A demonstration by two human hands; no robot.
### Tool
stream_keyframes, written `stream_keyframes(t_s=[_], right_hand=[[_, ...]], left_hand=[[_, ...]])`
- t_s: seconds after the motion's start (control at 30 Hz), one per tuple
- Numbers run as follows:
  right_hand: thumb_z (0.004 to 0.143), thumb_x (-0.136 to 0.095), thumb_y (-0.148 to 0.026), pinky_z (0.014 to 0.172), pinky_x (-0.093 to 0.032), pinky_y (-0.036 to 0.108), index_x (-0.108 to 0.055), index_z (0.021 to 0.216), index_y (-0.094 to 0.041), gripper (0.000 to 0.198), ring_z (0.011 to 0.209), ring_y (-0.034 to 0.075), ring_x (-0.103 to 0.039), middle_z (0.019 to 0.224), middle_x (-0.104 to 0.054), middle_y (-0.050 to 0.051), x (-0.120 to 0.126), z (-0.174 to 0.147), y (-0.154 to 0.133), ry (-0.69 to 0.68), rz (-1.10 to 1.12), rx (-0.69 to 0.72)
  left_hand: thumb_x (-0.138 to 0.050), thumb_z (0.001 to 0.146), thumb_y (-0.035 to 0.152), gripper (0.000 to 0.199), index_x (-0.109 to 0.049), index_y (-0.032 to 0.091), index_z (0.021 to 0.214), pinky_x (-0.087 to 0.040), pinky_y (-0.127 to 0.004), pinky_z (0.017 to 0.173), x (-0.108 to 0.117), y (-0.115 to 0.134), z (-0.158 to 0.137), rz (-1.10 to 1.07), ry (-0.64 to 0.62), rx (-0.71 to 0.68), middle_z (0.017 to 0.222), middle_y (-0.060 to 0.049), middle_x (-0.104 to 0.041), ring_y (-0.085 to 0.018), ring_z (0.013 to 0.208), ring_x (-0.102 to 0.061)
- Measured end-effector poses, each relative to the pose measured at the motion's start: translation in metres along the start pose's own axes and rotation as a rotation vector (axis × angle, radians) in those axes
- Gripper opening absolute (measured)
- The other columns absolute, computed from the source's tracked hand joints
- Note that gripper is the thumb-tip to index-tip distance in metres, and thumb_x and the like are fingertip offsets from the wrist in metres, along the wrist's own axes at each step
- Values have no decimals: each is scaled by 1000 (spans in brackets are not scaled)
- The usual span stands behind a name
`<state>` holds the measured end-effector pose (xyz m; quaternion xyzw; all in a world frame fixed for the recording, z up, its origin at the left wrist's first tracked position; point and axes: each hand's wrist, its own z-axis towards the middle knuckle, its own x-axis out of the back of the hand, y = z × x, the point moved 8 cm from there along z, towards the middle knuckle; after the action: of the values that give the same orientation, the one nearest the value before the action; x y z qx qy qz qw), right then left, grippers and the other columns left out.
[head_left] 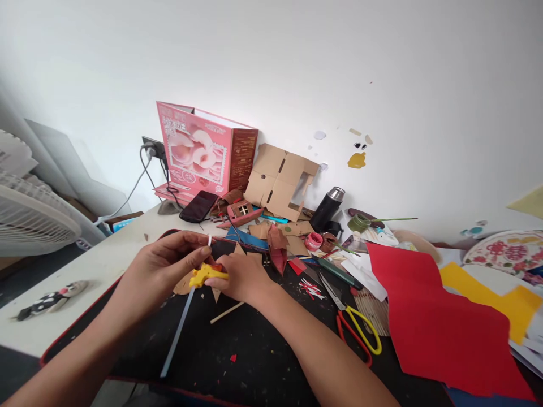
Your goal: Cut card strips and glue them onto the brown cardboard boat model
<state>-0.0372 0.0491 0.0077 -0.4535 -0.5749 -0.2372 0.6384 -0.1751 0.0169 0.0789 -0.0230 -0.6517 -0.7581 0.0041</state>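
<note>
My right hand (241, 277) is wrapped round a small yellow hot glue gun (206, 274) over the black mat. A long translucent glue stick (178, 330) sticks out of its back end toward me. Just left of the gun, my left hand (169, 265) pinches a small white strip (209, 240) upright between thumb and finger. The gun's nozzle is hidden by my hands. Below them lies a thin wooden stick (227, 312) on the mat, with brown cardboard pieces (182, 285) partly hidden behind the gun.
Scissors (352, 322) with red and yellow handles lie at right, near small red and white strips (311, 289) and a big red sheet (436, 322). Small painted boats (278, 249), paint jars (314, 241), a black flask (328, 208), a phone (198, 206) and a pink box (203, 152) stand behind.
</note>
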Motion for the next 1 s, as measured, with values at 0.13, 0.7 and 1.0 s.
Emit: stream_keyframes(t_s=[0.13, 0.7, 1.0], right_hand=[[103, -71, -45, 72, -44, 29, -78, 111, -24, 24, 90, 22, -74, 98, -81, 4, 19, -18, 12, 161, 267, -15], [80, -87, -67, 42, -27, 23, -66, 85, -21, 51, 45, 9, -40, 54, -51, -8, 28, -84, 92, 455, 1482, -68], [69, -91, -73, 39, -25, 23, -63, 80, -21, 60, 39, 8, -39, 49, -50, -10, 30, -95, 108, 497, 1621, -52]], left_hand=[[-85, 80, 53, 44, -76, 19, 106, -61, -30, 66, -12, 10, 2, 112, -14, -30, 85, -6, -81, -22, 76, -76], [-51, 111, 28, 17, -63, 21, 102, -49, -34, 70, -124, 35, -11, 1150, -65, -983, 84, -4, -77, -23, 74, -73], [-48, 111, 19, 21, -63, 21, 96, -41, -36, 63, -168, 35, -20, 1250, -204, -1159, 77, -3, -70, -23, 66, -63]])
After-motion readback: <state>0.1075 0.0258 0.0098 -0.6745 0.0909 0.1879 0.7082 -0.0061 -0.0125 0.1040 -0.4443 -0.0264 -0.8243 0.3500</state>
